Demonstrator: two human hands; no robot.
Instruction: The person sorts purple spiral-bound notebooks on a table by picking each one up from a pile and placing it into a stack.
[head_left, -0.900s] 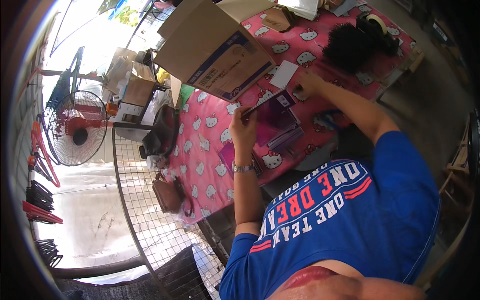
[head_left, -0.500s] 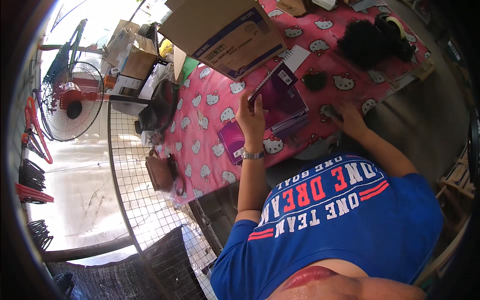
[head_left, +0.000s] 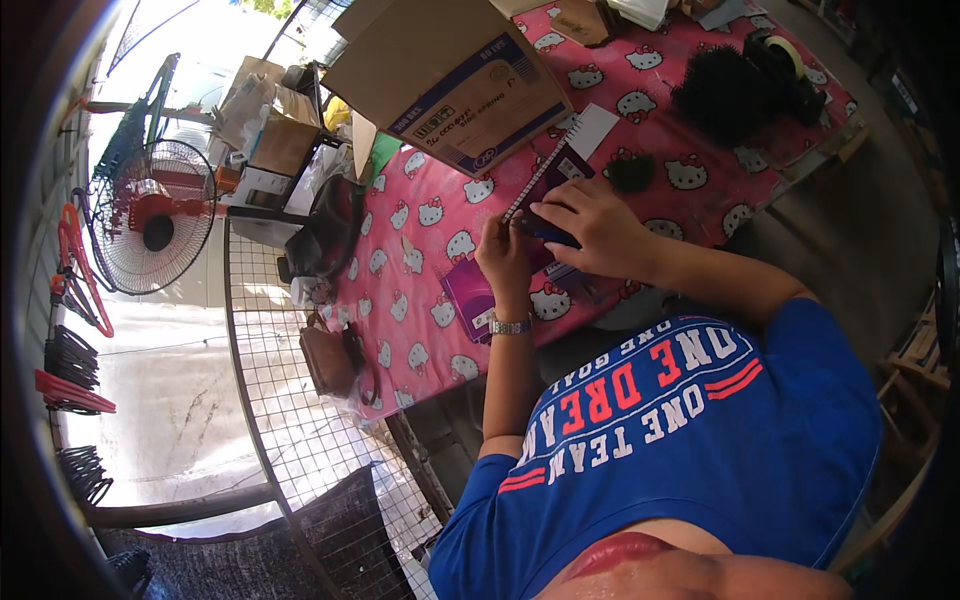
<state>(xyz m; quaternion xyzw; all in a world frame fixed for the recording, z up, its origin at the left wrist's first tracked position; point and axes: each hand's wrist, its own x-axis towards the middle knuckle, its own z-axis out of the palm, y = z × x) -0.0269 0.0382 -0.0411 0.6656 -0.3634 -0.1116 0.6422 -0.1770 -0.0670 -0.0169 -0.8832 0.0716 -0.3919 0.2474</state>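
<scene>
A bench [head_left: 432,342] under pink cartoon-print cloth fills the middle of this cluttered room, with a wire fan [head_left: 155,222] over on the left. From here I see a dark purple spiral-bound notebook [head_left: 560,176] slanting across the near-middle of the cloth. The left hand [head_left: 504,258] has its grip pinched at the near end of the white coil; the right hand [head_left: 594,230] closes over a dark blue object [head_left: 550,232] against it, too covered to identify.

The notebook looks light, its cover bendy and perhaps slick, the coil springy and easy to crush. I'd hold it by the coil edge and steady the cover flat.

The right hand hides much of the cover. A purple booklet [head_left: 466,292] lies just left, a white sheet [head_left: 592,130] at the far end. Beyond, a big carton [head_left: 478,100] hems in the far side; a black bristly heap [head_left: 735,88] sits well right.
</scene>
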